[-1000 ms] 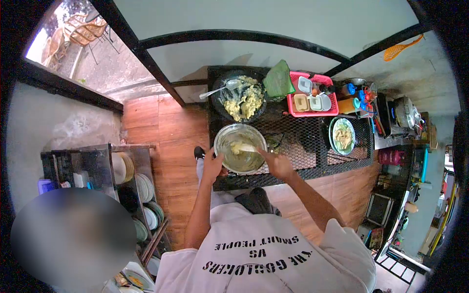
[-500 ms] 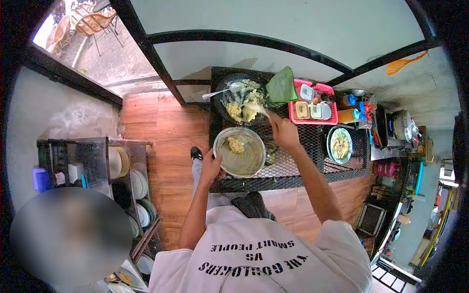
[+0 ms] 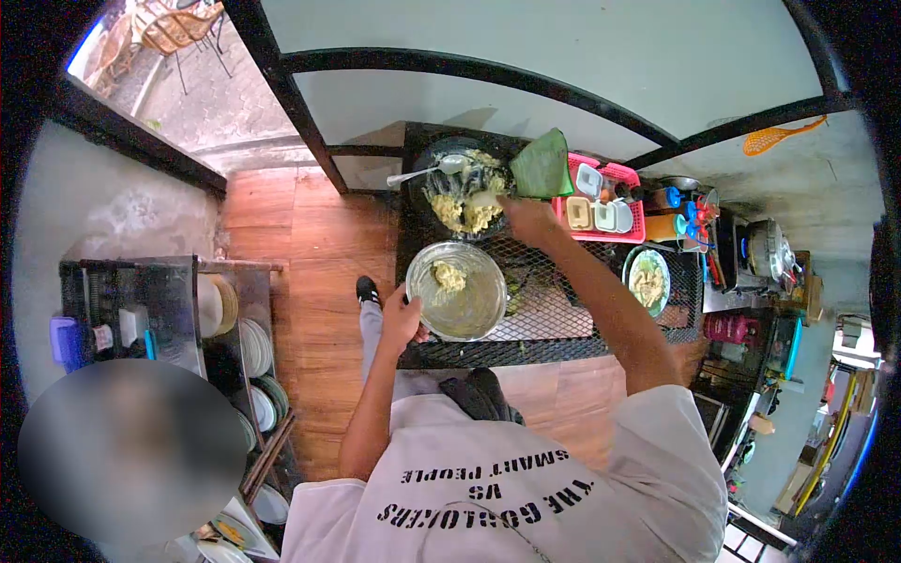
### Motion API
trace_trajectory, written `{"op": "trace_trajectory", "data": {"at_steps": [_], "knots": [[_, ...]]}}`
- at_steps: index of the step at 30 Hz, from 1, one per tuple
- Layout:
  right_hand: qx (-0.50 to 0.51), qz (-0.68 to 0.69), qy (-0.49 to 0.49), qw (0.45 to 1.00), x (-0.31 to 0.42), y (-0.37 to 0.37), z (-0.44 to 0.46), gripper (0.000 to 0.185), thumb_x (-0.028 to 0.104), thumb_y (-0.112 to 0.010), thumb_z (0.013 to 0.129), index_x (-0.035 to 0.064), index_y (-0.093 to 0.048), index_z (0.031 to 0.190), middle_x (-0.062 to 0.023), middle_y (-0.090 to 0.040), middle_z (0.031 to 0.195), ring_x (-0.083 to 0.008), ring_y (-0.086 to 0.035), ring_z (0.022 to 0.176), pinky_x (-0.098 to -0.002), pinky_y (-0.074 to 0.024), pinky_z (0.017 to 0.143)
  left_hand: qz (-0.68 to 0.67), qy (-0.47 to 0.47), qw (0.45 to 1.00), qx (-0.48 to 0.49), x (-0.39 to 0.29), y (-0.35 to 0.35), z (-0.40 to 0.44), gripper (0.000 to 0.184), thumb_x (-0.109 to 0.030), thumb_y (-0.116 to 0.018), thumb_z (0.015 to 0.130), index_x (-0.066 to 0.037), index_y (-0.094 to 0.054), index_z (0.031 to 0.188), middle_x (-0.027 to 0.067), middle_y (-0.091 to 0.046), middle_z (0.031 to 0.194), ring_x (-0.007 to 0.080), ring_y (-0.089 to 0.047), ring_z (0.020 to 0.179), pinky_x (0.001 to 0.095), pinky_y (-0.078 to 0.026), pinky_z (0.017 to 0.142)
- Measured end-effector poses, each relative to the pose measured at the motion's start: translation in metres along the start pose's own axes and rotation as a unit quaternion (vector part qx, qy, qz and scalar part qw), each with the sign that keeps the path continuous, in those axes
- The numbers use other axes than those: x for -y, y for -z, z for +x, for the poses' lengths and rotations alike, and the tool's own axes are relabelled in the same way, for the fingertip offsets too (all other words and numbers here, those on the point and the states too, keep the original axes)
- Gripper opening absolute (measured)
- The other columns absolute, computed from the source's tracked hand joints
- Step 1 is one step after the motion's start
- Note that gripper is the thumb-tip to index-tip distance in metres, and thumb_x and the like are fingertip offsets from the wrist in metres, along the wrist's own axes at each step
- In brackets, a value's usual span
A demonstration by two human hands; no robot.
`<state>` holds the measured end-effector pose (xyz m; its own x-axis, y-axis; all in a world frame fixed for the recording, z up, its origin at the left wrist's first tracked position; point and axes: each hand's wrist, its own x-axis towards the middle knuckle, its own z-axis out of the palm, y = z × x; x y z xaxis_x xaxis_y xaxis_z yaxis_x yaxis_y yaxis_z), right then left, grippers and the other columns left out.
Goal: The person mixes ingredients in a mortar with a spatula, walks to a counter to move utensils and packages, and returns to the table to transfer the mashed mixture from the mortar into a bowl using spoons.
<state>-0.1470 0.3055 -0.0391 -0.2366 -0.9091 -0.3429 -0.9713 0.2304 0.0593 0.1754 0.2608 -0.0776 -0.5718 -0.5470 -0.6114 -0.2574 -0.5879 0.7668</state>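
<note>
My left hand (image 3: 404, 319) grips the near-left rim of a round metal bowl (image 3: 481, 305) standing at the front of the mesh-topped table. Inside the bowl lies a lump of pale yellow mash (image 3: 449, 276), with smears on its walls. My right hand (image 3: 530, 223) is closed around a pale spatula (image 3: 485, 199), its blade in a dark pan (image 3: 434, 218) behind the bowl; the handle is mostly hidden by the fingers. More mash sits in that pan in clumps. A metal spoon (image 3: 452, 164) rests across the pan's far left side, its handle over the rim.
Right of the pan are a folded green leaf (image 3: 542, 167) and a pink basket (image 3: 615, 232) of small lidded containers. A plate of food (image 3: 649, 281) stands on the mesh table (image 3: 554, 349). Bottles (image 3: 666, 227) and a stove are farther right; a plate rack (image 3: 131, 281) is left.
My right hand has shifted slightly left and nearer the pan, bringing the spatula with it. My left hand stays on the bowl's rim. The whole view has shifted slightly.
</note>
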Motion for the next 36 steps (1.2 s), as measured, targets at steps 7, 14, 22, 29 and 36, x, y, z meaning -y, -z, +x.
{"op": "trace_trajectory", "data": {"at_steps": [7, 14, 22, 29, 36], "knots": [[-0.018, 0.143, -0.055, 0.988, 0.04, -0.001, -0.038, 0.037, 0.021, -0.045, 0.094, 0.0118, -0.048, 0.13, -0.0189, -0.065, 0.082, -0.0384, -0.065, 0.073, -0.0525, -0.052, 0.066, -0.001, 0.056, 0.998, -0.011, 0.005, -0.004, 0.003, 0.035, -0.013, -0.047, 0.095, -0.005, -0.044, 0.129, 0.0108, -0.058, 0.058, 0.0186, -0.053, 0.035, 0.0309, -0.042, 0.029], [-0.025, 0.292, -0.112, 0.949, 0.058, -0.029, -0.049, 0.034, 0.016, -0.046, 0.094, 0.0077, -0.052, 0.126, -0.0262, -0.064, 0.093, -0.0435, -0.063, 0.08, -0.0532, -0.0508, 0.072, -0.032, 0.011, 0.999, -0.015, 0.003, -0.01, -0.003, 0.033, -0.01, -0.045, 0.092, -0.001, -0.049, 0.123, 0.0113, -0.059, 0.059, 0.0166, -0.053, 0.035, 0.0282, -0.043, 0.029], [-0.031, 0.348, -0.119, 0.929, 0.078, -0.002, -0.092, 0.032, 0.017, -0.048, 0.094, 0.0062, -0.056, 0.123, -0.0239, -0.065, 0.096, -0.0427, -0.063, 0.083, -0.0493, -0.0514, 0.072, -0.028, 0.01, 1.0, 0.002, 0.003, -0.01, -0.001, 0.029, -0.011, -0.046, 0.092, 0.0, -0.051, 0.118, 0.0109, -0.059, 0.06, 0.0173, -0.053, 0.036, 0.0291, -0.043, 0.03], [-0.015, 0.378, -0.14, 0.915, 0.11, -0.027, -0.144, 0.034, 0.019, -0.048, 0.095, 0.0121, -0.053, 0.129, -0.0255, -0.064, 0.093, -0.0446, -0.063, 0.08, -0.0498, -0.0518, 0.066, -0.008, 0.028, 1.0, 0.001, 0.001, -0.007, 0.0, 0.039, -0.013, -0.049, 0.092, -0.004, -0.047, 0.13, 0.0087, -0.063, 0.072, 0.0161, -0.055, 0.04, 0.0287, -0.046, 0.034], [-0.012, 0.389, -0.139, 0.911, 0.111, -0.031, -0.167, 0.035, 0.017, -0.048, 0.096, 0.0104, -0.053, 0.129, -0.0244, -0.065, 0.089, -0.0432, -0.063, 0.074, -0.0489, -0.0517, 0.064, 0.04, 0.0, 0.999, 0.006, 0.006, -0.001, 0.003, 0.036, -0.013, -0.048, 0.093, -0.005, -0.05, 0.127, 0.0087, -0.062, 0.07, 0.0154, -0.055, 0.04, 0.0281, -0.045, 0.033]]}}
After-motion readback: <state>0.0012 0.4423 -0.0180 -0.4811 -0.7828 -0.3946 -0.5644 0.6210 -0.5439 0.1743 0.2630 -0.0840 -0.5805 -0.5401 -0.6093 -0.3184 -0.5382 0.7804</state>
